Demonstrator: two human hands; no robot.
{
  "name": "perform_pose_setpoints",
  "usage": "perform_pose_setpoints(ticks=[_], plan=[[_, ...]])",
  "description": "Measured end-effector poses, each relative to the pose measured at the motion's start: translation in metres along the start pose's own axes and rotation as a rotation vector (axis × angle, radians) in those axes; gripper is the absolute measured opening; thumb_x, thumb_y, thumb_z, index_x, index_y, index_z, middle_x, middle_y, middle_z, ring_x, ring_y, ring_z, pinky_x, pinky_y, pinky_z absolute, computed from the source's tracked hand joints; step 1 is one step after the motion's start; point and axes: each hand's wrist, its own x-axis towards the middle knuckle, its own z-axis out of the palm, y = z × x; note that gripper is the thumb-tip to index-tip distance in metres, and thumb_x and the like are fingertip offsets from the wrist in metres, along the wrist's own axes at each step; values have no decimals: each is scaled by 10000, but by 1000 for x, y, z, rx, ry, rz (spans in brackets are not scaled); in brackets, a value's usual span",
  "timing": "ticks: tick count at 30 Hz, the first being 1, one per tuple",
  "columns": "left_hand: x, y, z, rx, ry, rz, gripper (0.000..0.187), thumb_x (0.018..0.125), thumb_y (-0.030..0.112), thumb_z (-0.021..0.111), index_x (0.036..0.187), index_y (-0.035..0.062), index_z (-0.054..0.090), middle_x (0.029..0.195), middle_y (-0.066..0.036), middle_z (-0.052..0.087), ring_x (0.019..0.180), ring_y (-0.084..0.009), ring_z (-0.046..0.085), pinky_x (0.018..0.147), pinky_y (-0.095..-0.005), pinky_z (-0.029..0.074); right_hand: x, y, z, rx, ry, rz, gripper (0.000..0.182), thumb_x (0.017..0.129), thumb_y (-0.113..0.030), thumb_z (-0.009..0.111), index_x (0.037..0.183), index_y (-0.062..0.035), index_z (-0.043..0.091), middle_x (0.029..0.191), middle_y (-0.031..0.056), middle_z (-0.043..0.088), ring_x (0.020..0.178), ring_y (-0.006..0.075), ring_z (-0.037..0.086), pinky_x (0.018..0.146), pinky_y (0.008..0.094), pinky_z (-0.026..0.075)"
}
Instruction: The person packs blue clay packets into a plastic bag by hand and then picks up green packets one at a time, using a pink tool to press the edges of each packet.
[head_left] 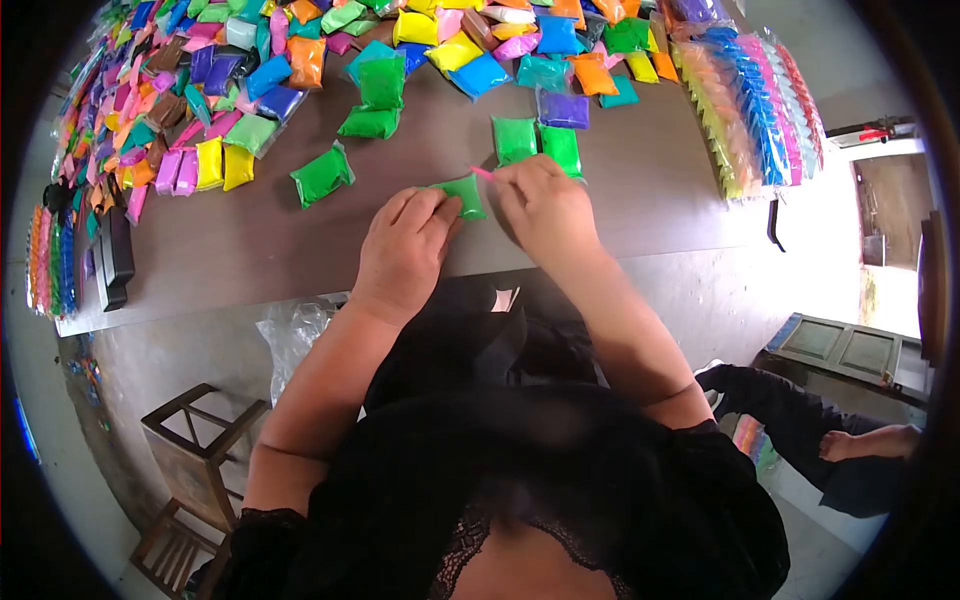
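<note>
My left hand (pixel 408 245) holds a small green packet (pixel 462 196) near the table's front edge, its fingers closed on the packet's left side. Just to the right, my right hand (pixel 545 200) pinches a thin pink piece (pixel 482 173) whose tip reaches over the packet's upper right corner. A green packet (pixel 322 175) lies to the left of my hands. Two more green packets, one lighter (pixel 515 140) and one brighter (pixel 561 150), lie just beyond my right hand, below a purple packet (pixel 563 109).
Many colourful packets (pixel 250 75) cover the far and left parts of the brown table (pixel 250 245). Strips of coloured packets (pixel 750 110) lie at the right. A black object (pixel 115 262) is at the left edge. Wooden chairs (pixel 200 460) and another person's leg (pixel 770 405) are below.
</note>
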Motion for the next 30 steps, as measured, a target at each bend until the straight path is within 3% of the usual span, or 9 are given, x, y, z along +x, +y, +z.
perform_pose_setpoints(ticks=[8,11,12,16,19,22,24,26,30], plan=[[1,-6,-7,-34,-47,33,257,735,19,744,986,45,692,1045,-69,630,968,-274,621,842,-389,527,0,1,-2,-7,-43,83,98,904,-175,637,922,-80,654,887,120,633,807,334,650,676,432,536],[5,-27,-21,-53,-83,117,254,737,10,718,984,63,691,1087,-73,639,994,-284,626,862,-410,522,-9,3,-2,256,76,30,75,871,-111,680,923,-57,672,843,115,631,815,311,641,693,397,516],[5,-34,-26,-40,-63,179,258,739,3,703,986,74,690,1111,-74,643,1005,-288,628,873,-420,518,-12,1,-4,320,67,115,75,856,-84,693,921,-50,679,828,111,630,817,296,635,698,382,506],[2,-26,-31,-86,-1,-25,257,751,-12,683,990,83,693,1137,-96,644,1025,-291,628,900,-427,511,-13,-2,-9,367,62,226,78,841,-54,707,913,-42,680,820,93,631,803,257,624,692,348,489],[0,1,-20,-115,-22,31,295,713,-5,729,1002,31,686,1085,-92,638,996,-286,630,869,-402,523,-9,-4,-8,408,19,212,92,841,-70,706,922,-39,676,840,108,641,818,284,630,701,372,497],[-8,1,-7,-134,-34,52,340,679,9,773,1005,-1,679,1036,-79,624,978,-277,626,857,-383,529,-15,-12,-4,302,-14,2,116,837,-82,705,945,-49,678,863,128,641,838,318,632,707,406,510],[-10,0,-4,-114,-18,49,337,682,14,775,1006,12,684,1053,-79,621,988,-275,624,867,-386,528,-18,-12,2,281,-12,0,102,853,-119,686,942,-71,670,898,145,639,827,348,637,705,435,524],[-11,2,-5,-97,-34,50,335,679,17,780,1000,19,687,1055,-79,622,989,-274,624,866,-390,528,-14,-1,7,-87,-84,78,80,872,-146,664,920,-85,648,916,136,633,788,350,649,681,438,538],[-8,0,-7,-105,-38,52,350,671,28,791,1005,41,686,1065,-79,626,995,-278,624,873,-401,523,-7,-1,-3,8,-34,-9,92,889,-174,639,896,-82,625,916,132,625,764,351,655,656,442,544]])
